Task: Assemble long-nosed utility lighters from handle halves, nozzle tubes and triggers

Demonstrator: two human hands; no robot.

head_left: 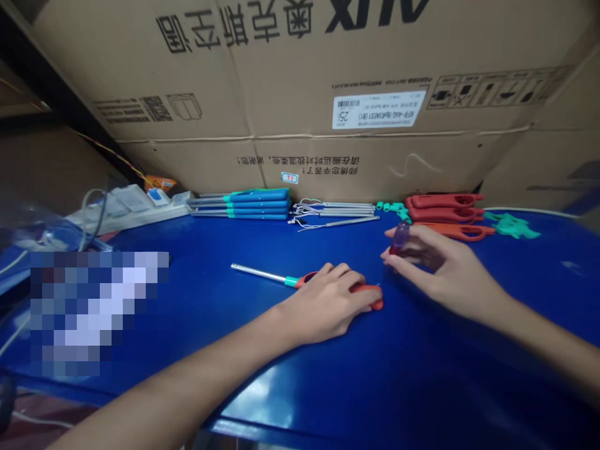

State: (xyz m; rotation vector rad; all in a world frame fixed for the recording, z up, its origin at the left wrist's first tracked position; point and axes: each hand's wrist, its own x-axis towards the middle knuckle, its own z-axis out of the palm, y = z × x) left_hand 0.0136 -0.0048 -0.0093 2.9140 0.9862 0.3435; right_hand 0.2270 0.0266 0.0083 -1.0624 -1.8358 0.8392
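On the blue table, an orange-red long-nosed lighter point(372, 296) lies with its silver tube pointing left and a green collar between tube and handle. My left hand point(328, 303) is closed over its handle, pressing it to the table and hiding most of it. My right hand point(443, 265) is raised to the right of the lighter. Its fingers are closed around a screwdriver point(400, 236) with a see-through purple and red handle. The screwdriver's shaft hardly shows, and I cannot tell whether its tip touches the lighter.
Along the back lie stacked blue lighters point(260, 205), metal tubes with wires point(347, 211), small green parts point(391, 207), red handle shells point(443, 209) and green pieces point(513, 225). A cardboard box point(281, 106) stands behind. A power strip point(135, 215) sits at left, near a pixelated patch.
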